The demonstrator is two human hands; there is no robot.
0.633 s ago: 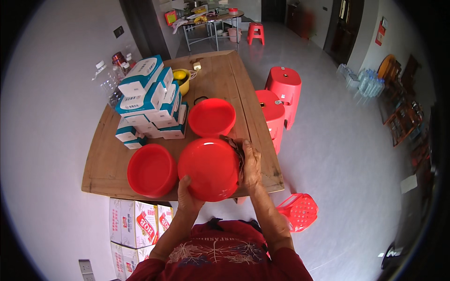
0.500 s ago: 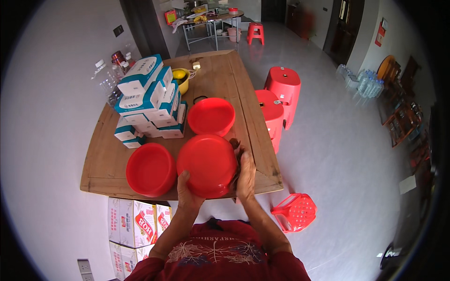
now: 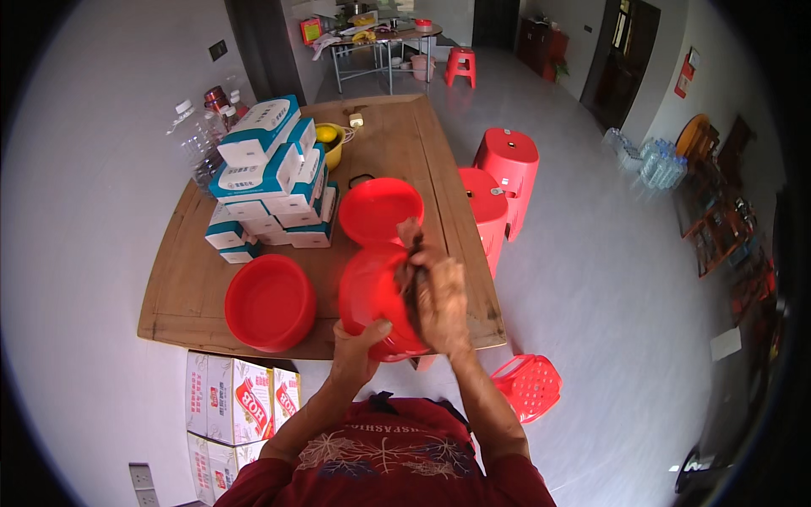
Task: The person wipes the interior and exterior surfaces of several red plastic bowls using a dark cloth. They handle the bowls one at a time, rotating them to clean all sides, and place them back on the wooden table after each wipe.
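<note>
Nearest is the person's dark red shirt (image 3: pixel 384 456), with a pale branch pattern on its front. Both forearms reach forward over the near edge of a wooden counter (image 3: pixel 182 296). The left hand (image 3: pixel 356 351) grips a red bowl (image 3: pixel 363 291) at its near side, thumb on the outside and the other fingers mostly hidden. The right hand (image 3: pixel 443 308) holds a crumpled brown cloth (image 3: pixel 411 279) against the bowl's right side; motion blurs both, and the bowl's exact tilt is hard to tell. Below the counter's left corner stand printed cartons (image 3: pixel 228 397), and on the floor at the right is a red seat with a holed top (image 3: pixel 530 387). On the counter, a second bowl (image 3: pixel 269 302), also red, sits open side up to the left of the held one, and a third bowl (image 3: pixel 380 209) lies just beyond it. Left of that third one, white and teal boxes (image 3: pixel 270 182) are stacked, with clear bottles (image 3: pixel 194 139) behind them and a yellow bowl (image 3: pixel 336 154) beside them. Tall red stools (image 3: pixel 507 173) stand along the counter's right side. Farther off, more bottles (image 3: pixel 663 165) stand by the right wall, and at the back a small red stool (image 3: pixel 460 68) stands near a cluttered table (image 3: pixel 384 35).
</note>
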